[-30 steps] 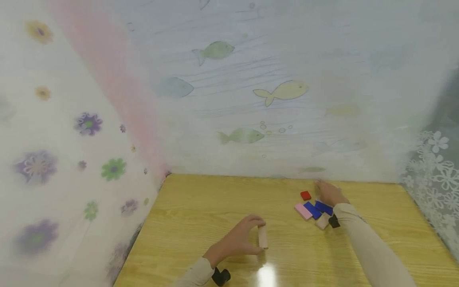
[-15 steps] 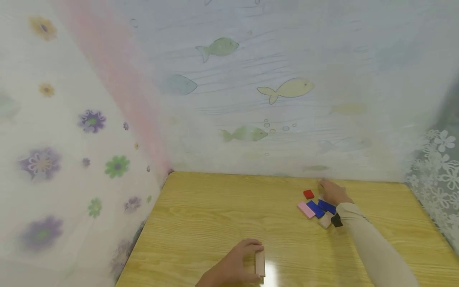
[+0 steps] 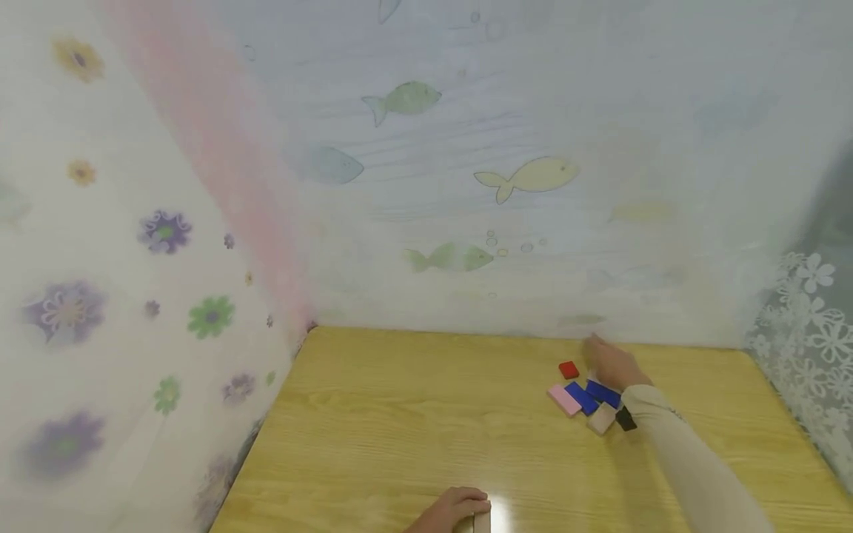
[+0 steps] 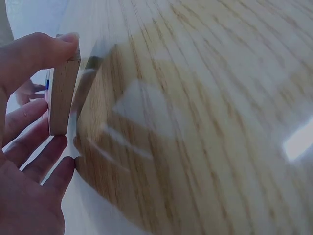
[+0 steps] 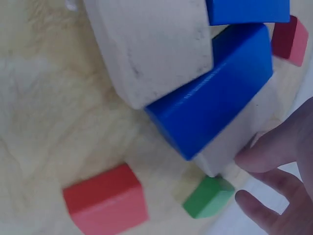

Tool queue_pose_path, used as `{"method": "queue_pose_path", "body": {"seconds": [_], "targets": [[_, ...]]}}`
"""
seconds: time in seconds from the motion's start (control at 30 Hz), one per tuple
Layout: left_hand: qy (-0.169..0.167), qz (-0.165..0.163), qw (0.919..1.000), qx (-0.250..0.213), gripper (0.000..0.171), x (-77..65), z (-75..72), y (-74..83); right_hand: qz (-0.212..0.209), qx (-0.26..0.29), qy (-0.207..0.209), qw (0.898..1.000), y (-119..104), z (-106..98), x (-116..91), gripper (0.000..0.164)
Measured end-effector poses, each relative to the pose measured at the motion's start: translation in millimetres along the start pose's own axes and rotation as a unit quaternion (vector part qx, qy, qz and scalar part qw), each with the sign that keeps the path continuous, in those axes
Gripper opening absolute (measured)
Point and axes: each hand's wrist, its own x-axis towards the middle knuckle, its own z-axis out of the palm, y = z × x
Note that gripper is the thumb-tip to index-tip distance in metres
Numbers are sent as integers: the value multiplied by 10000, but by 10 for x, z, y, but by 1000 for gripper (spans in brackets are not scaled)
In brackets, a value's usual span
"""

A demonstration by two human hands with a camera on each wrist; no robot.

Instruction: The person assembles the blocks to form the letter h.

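Note:
My left hand (image 3: 453, 511) is at the bottom edge of the head view, partly cut off. It holds a plain wooden block (image 4: 62, 100) on edge between thumb and fingers, near the tabletop. Far right, my right hand (image 3: 613, 364) rests at a group of coloured blocks. In the right wrist view its thumb is at the end of a pale wooden block (image 5: 237, 137), its fingers loosely bent. A long blue block (image 5: 215, 93) leans beside that one, and a small green block (image 5: 209, 197) sits close to the fingertips.
A pink block (image 3: 564, 400), a second blue block (image 3: 581, 398) and a red block (image 3: 569, 370) lie left of my right hand. Another wooden block (image 3: 603, 419) is nearer me. One more red block (image 5: 105, 200) shows by the wrist. A fish-painted wall (image 3: 426, 185) borders the wooden table (image 3: 373, 414).
My left hand has drawn the wooden block toward me, down to the bottom edge of the head view. My right hand has stayed by the blocks.

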Motion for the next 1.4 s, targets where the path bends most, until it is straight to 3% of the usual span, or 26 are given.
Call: {"method": "queue_pose_path", "body": {"seconds": [0.1, 0.3, 0.7, 0.97, 1.13, 1.4], "targets": [[110, -82, 9999, 10, 54, -28, 15, 2, -135, -19, -26, 9999, 14, 26, 49, 58], [65, -79, 9999, 104, 51, -21, 21, 11, -87, 21, -360, 9993, 58, 41, 134, 37], [-98, -314, 9993, 195, 49, -42, 14, 45, 36, 109, -321, 9994, 119, 23, 156, 28], [-226, -418, 9984, 316, 51, -49, -11, 67, 43, -1, 267, 9996, 148, -103, 119, 33], [-365, -763, 9961, 233, 59, -40, -41, 116, -251, 253, 616, 9975, 134, -233, 81, 42], [-426, -953, 9940, 329, 68, -40, -45, 189, -442, 530, 762, 9947, 102, -340, -27, 47]]}}
